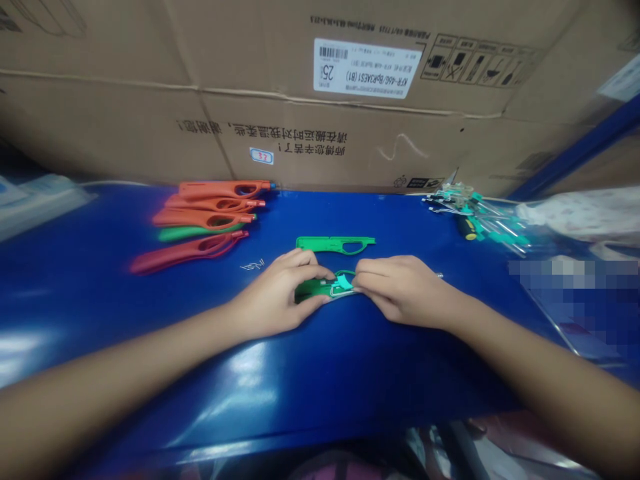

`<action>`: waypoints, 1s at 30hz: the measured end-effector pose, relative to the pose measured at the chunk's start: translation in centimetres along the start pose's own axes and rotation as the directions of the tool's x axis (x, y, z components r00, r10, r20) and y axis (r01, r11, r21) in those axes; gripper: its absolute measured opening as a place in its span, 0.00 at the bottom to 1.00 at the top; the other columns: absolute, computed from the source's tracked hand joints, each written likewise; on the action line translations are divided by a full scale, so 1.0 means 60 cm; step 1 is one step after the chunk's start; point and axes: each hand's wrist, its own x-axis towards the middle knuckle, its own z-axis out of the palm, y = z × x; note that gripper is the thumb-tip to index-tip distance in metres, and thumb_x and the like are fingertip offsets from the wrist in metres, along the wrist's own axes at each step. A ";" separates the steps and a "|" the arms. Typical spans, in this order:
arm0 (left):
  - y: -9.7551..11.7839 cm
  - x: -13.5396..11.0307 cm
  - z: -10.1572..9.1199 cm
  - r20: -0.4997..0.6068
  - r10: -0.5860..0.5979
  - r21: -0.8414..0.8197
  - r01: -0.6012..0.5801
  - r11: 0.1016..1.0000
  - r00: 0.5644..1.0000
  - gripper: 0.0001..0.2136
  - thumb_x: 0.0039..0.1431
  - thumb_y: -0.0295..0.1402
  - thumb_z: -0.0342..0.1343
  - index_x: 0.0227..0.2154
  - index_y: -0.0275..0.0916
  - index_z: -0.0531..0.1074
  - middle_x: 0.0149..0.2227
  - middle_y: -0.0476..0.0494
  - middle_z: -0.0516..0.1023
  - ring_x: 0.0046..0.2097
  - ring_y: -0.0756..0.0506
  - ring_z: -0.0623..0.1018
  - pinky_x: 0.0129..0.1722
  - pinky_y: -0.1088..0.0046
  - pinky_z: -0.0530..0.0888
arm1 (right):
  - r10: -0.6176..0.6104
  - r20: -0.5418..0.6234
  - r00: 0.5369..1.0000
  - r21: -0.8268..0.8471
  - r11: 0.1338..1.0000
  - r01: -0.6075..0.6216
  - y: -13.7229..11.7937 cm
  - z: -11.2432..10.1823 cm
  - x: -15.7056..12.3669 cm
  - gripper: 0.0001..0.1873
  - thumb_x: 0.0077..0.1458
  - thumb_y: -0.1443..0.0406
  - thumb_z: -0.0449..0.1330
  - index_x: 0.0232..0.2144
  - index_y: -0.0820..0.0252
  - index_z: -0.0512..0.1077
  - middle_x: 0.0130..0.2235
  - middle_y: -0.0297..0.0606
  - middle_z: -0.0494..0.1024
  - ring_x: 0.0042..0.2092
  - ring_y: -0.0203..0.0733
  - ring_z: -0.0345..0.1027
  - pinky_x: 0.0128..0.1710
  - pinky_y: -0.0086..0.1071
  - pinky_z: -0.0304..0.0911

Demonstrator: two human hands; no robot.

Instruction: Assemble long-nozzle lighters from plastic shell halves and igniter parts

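Between my two hands is a green lighter casing half, its inner side facing up. A turquoise trigger piece and a thin pale wire lie inside it. My left hand grips the casing's left end between thumb and fingers. At the right end, the bent fingers of my right hand are closed on the casing near the trigger piece; the fingertips partly hide what they pinch. Just beyond my hands, a second green casing half with a finger loop lies flat on the table.
Several orange and red lighters lie at the back left, near some small screws. A pile of turquoise-and-metal lighter inserts and a yellow-black screwdriver lie back right. A cardboard box stands behind the blue table.
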 end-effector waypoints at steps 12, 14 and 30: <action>0.001 0.001 -0.001 0.015 -0.023 0.012 0.023 1.000 1.000 0.11 0.63 0.32 0.59 0.46 0.38 0.77 0.37 0.44 0.71 0.42 0.43 0.72 0.44 0.64 0.71 | -0.036 -0.003 0.999 -0.016 0.999 0.036 0.001 -0.002 -0.001 0.13 0.65 0.70 0.49 0.34 0.61 0.73 0.34 0.36 0.74 0.30 0.36 0.60 0.30 0.32 0.51; 0.001 0.001 0.000 0.010 -0.020 0.009 0.020 1.000 1.000 0.11 0.63 0.32 0.59 0.47 0.38 0.77 0.37 0.44 0.71 0.41 0.43 0.72 0.44 0.64 0.71 | -0.027 0.009 1.000 -0.006 1.000 0.027 0.000 -0.002 -0.001 0.13 0.65 0.71 0.49 0.35 0.62 0.74 0.34 0.36 0.74 0.30 0.36 0.60 0.30 0.32 0.51; 0.006 -0.009 0.002 0.006 0.095 0.198 -0.095 0.976 0.995 0.15 0.68 0.33 0.54 0.55 0.38 0.72 0.42 0.41 0.74 0.45 0.42 0.72 0.45 0.64 0.71 | -0.044 0.156 0.987 -0.165 0.984 0.070 -0.016 -0.010 0.004 0.09 0.55 0.75 0.56 0.37 0.61 0.72 0.36 0.38 0.74 0.34 0.41 0.65 0.30 0.34 0.51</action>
